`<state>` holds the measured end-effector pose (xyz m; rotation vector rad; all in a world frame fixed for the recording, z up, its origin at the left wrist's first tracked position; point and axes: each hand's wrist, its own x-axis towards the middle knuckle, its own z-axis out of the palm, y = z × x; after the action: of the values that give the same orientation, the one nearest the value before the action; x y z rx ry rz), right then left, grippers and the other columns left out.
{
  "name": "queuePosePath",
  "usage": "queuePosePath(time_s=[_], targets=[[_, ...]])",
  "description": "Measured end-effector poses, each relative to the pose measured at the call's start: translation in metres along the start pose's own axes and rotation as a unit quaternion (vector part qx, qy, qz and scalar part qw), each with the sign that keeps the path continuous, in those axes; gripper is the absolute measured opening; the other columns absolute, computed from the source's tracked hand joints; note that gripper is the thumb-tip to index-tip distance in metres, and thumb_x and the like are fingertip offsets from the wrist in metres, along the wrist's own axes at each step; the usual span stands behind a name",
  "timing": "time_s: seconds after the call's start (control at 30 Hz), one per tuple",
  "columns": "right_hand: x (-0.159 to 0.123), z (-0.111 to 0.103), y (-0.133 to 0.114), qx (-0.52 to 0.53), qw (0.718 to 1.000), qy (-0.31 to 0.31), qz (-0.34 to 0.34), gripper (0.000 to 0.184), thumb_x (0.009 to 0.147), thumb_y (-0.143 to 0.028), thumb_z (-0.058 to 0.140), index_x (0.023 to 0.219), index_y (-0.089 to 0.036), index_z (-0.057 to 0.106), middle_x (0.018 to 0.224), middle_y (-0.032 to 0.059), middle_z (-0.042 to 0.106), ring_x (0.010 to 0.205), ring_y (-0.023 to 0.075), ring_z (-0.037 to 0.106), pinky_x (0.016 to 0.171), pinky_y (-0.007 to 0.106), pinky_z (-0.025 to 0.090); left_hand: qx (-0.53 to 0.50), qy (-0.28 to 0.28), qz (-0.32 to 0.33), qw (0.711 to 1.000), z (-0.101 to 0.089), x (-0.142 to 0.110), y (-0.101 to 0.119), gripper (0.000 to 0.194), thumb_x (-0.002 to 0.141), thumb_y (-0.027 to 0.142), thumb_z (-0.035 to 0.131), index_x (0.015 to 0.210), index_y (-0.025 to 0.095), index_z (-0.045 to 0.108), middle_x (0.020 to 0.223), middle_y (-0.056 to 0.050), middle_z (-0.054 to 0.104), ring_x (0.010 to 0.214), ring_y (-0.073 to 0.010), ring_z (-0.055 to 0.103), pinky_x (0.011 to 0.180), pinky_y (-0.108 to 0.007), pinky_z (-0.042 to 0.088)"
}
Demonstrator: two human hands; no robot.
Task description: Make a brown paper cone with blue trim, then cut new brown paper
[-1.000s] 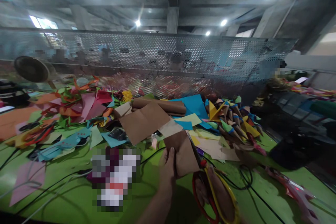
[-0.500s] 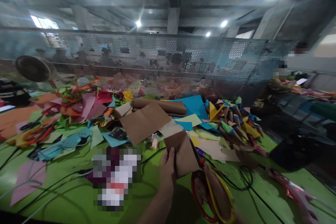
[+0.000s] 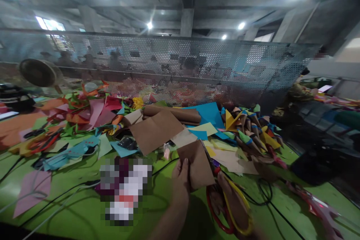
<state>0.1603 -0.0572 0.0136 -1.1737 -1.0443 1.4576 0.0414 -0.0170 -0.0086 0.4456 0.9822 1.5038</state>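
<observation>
My left hand (image 3: 181, 180) pinches a brown sheet of paper (image 3: 197, 165) near its left edge, thumb on top. On the right, my right hand (image 3: 232, 202) is closed around a pair of scissors (image 3: 246, 204) with red and yellow handles. The blades lie along the right edge of the brown paper and are mostly hidden behind it. Just beyond my hands, a larger brown sheet (image 3: 156, 131) rests against a brown paper roll (image 3: 174, 114).
A pink glue gun (image 3: 320, 204) and black cable lie at the right. Paper cones (image 3: 247, 127) are heaped behind. Pink and orange paper pieces (image 3: 95, 112) cover the left, near a fan (image 3: 39, 72). A perforated metal screen (image 3: 168, 56) stands along the back.
The view has shifted slightly. Both hands keep their hold on the brown paper and the scissors, with little other visible movement.
</observation>
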Motion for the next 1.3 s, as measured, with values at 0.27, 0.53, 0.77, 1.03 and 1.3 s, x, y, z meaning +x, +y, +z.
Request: queuePosePath(time_s=[0.27,0.53,0.77,1.03,1.3], targets=[[0.000,-0.005,-0.006,-0.007,1.000,-0.015,0.007,0.068,0.070,-0.084,0.053,0.045,-0.023,0.038,0.034,-0.0058,0.033,0.031,0.0078,0.033,0.034,0.022,0.034,0.010,0.010,-0.005,1.000,0.002,0.001,0.002,0.049,0.064,0.050,0.079,0.100,0.018,0.071,0.109,-0.010,0.073,0.096,-0.0261,0.068,0.078,-0.032,0.056],[0.000,-0.013,-0.005,0.002,0.997,0.061,-0.048,0.049,0.077,-0.068,0.064,0.068,-0.022,0.049,0.042,-0.0090,0.039,0.034,0.0065,0.030,0.034,0.019,0.029,0.005,0.006,0.020,1.000,0.001,-0.003,0.004,0.049,0.069,0.049,0.077,0.104,0.016,0.071,0.115,-0.011,0.072,0.103,-0.0257,0.066,0.086,-0.032,0.054],[0.054,-0.082,-0.034,-0.433,0.881,0.114,-0.154,0.032,0.081,-0.040,0.067,0.106,-0.020,0.064,0.093,0.0085,0.071,0.081,0.0240,0.066,0.065,0.029,0.049,0.004,0.043,-0.003,0.999,-0.001,0.001,0.008,0.048,0.072,0.047,0.078,0.110,0.019,0.070,0.127,-0.012,0.067,0.116,-0.0273,0.062,0.096,-0.036,0.051],[0.089,-0.119,-0.049,-0.698,0.682,0.183,-0.121,0.040,0.085,-0.025,0.056,0.124,-0.017,0.062,0.113,0.0188,0.066,0.105,0.0343,0.060,0.075,0.036,0.044,-0.011,0.027,0.012,1.000,-0.001,0.004,0.010,0.050,0.066,0.042,0.081,0.108,0.018,0.070,0.120,-0.013,0.070,0.109,-0.0271,0.065,0.095,-0.038,0.050],[0.053,-0.052,-0.051,-0.483,0.847,0.011,-0.221,0.044,0.089,-0.054,0.050,0.063,-0.020,0.057,0.064,0.0009,0.059,0.063,0.0170,0.054,0.057,0.026,0.034,-0.005,-0.020,0.045,0.999,0.000,0.005,0.006,0.045,0.069,0.040,0.078,0.107,0.017,0.070,0.115,-0.009,0.072,0.105,-0.0236,0.066,0.095,-0.036,0.049]])
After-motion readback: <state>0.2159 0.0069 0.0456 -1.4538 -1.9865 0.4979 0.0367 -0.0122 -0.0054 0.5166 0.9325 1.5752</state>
